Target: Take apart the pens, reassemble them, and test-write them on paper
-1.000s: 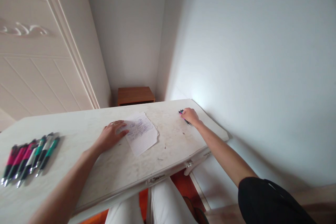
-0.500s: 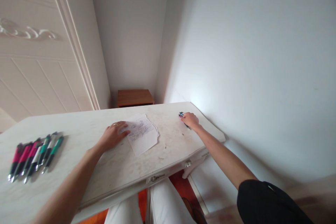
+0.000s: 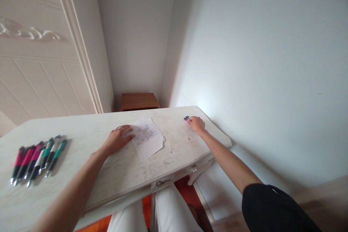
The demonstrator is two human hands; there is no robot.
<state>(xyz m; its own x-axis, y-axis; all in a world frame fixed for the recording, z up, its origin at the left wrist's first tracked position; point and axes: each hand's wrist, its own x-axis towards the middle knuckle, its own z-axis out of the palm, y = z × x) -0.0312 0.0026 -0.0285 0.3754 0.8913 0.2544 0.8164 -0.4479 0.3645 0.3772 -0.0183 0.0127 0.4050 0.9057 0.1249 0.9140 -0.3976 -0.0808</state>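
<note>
My left hand (image 3: 119,139) lies with its fingers spread on the table, the fingertips touching the left edge of a scribbled-on sheet of paper (image 3: 148,137). A ring shows on one finger. Farther right, my right hand (image 3: 197,124) is closed around a few pens (image 3: 186,119) at the table's surface. Only their pink and dark ends stick out on the left; the rest is hidden by the hand, so I cannot tell exactly how many there are. To the left of my left forearm, several pens (image 3: 38,159) with pink, white and green barrels lie side by side.
The white table (image 3: 89,130) has a worn, stained top with small dark specks and a drawer front below. A pale wall (image 3: 258,79) borders it on the right. Behind stands a brown wooden cabinet (image 3: 140,100), and a white panelled door (image 3: 40,72) is at the left.
My right hand has shifted slightly left and closed more over the pens; the lower pen tip that showed below it is now hidden. My left hand and the paper stay put.
</note>
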